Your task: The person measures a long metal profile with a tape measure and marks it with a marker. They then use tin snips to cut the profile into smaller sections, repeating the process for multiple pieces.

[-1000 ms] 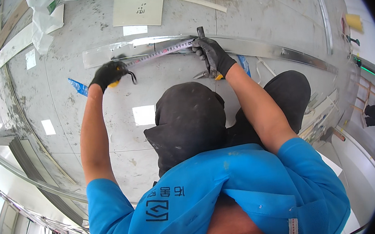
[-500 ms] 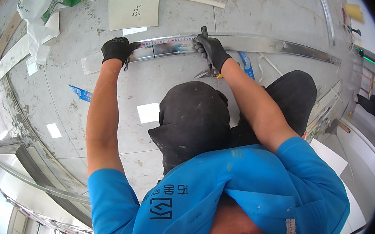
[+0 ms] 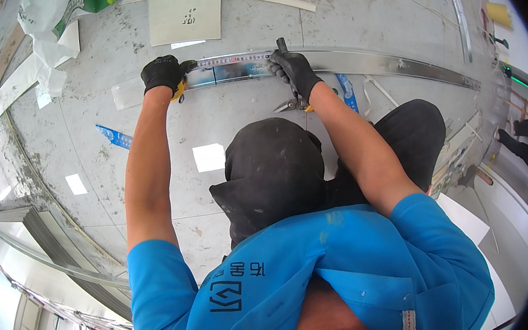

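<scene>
My left hand (image 3: 162, 74), in a black glove, is closed around a yellow tape measure (image 3: 180, 92), mostly hidden by the fingers. The drawn-out tape blade (image 3: 225, 60) lies along a long shiny metal channel (image 3: 344, 65) on the floor. Near the blade's other end is my right hand (image 3: 294, 72), also gloved. It grips a dark, stick-like tool (image 3: 281, 45), perhaps a marker, whose end points away from me. Its fingers meet the blade, though how they hold it is hidden. A dark line crosses the channel between my hands. Just below the right wrist lie metal snips (image 3: 286, 105).
Blue perforated strips (image 3: 115, 136) lie on the floor on both sides. Beyond the channel are a pale board (image 3: 185, 9) and a thin white strip (image 3: 270, 0). Stacked grey panels (image 3: 41, 232) stand at the left. Another person's dark-clothed legs (image 3: 525, 153) show at the far right.
More of the yellow tape measure shows under my left hand. My right hand and the dark tool have shifted slightly left. At the far right, the other person's legs have moved.
</scene>
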Action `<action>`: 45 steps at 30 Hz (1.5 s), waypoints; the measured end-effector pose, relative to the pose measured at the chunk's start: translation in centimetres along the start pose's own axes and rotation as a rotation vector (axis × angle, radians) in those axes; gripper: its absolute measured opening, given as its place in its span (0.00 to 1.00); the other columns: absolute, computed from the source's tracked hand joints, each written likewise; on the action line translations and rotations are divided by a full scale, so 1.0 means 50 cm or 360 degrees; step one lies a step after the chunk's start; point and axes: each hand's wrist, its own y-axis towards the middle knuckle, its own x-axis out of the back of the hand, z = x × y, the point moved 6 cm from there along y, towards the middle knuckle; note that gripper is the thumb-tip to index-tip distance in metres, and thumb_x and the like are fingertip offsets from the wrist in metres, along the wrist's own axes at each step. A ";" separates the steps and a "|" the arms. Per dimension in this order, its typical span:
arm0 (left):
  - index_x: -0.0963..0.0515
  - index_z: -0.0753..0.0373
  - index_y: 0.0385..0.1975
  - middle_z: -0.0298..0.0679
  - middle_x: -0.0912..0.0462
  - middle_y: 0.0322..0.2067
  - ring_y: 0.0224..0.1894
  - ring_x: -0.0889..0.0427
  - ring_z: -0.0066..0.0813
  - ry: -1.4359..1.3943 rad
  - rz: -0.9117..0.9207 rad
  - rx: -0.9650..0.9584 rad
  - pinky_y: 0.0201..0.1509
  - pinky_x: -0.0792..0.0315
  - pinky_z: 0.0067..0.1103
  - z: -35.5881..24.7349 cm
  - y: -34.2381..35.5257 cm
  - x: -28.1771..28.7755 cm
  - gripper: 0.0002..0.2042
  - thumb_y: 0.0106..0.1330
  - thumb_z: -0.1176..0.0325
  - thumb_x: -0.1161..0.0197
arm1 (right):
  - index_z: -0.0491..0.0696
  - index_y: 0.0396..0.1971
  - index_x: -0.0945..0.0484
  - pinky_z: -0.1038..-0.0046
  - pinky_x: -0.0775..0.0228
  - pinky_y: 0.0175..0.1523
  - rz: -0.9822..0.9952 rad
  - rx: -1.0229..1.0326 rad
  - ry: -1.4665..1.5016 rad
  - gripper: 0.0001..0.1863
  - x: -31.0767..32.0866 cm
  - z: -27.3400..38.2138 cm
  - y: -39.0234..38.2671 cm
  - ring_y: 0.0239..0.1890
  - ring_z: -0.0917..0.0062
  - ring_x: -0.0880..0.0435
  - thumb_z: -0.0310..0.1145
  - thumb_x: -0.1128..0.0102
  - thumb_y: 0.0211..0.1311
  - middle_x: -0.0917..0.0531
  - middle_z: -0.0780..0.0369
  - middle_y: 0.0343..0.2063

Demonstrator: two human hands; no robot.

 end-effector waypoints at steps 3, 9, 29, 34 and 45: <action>0.14 0.55 0.31 0.43 0.13 0.33 0.39 0.14 0.42 -0.0044 0.0063 0.0007 0.42 0.23 0.33 0.005 0.008 -0.002 0.26 0.61 0.36 0.44 | 0.49 0.33 0.20 0.86 0.44 0.20 0.0009 -0.0006 -0.0002 0.11 -0.005 0.004 -0.004 0.17 0.92 0.32 0.41 0.42 0.66 0.22 0.72 0.21; 0.14 0.55 0.31 0.43 0.13 0.33 0.39 0.14 0.41 -0.0030 0.0038 0.0028 0.41 0.24 0.33 0.004 0.006 -0.005 0.26 0.61 0.36 0.43 | 0.48 0.33 0.20 0.86 0.43 0.20 0.0018 -0.0017 -0.0011 0.12 -0.003 -0.001 0.004 0.17 0.92 0.31 0.42 0.41 0.66 0.22 0.71 0.21; 0.14 0.53 0.32 0.40 0.13 0.33 0.39 0.14 0.39 0.0053 -0.0032 0.0036 0.38 0.23 0.32 0.004 0.013 -0.013 0.28 0.61 0.33 0.44 | 0.45 0.40 0.19 0.79 0.29 0.31 0.0316 0.0491 0.0051 0.24 -0.119 0.179 0.001 0.24 0.84 0.25 0.54 0.45 0.69 0.24 0.69 0.21; 0.14 0.53 0.28 0.40 0.13 0.31 0.38 0.14 0.39 0.0034 -0.0068 0.0016 0.38 0.23 0.32 0.000 0.013 -0.010 0.25 0.61 0.36 0.43 | 0.46 0.38 0.21 0.79 0.29 0.31 0.0386 0.0668 -0.0002 0.14 -0.114 0.145 0.039 0.24 0.86 0.25 0.42 0.35 0.64 0.24 0.69 0.22; 0.14 0.52 0.25 0.40 0.14 0.29 0.36 0.15 0.40 0.0013 -0.0103 0.0003 0.37 0.24 0.32 -0.003 0.000 -0.005 0.23 0.62 0.39 0.42 | 0.45 0.28 0.20 0.78 0.35 0.28 0.0282 0.0564 -0.0075 0.12 -0.105 0.136 0.032 0.21 0.85 0.29 0.39 0.37 0.64 0.23 0.68 0.18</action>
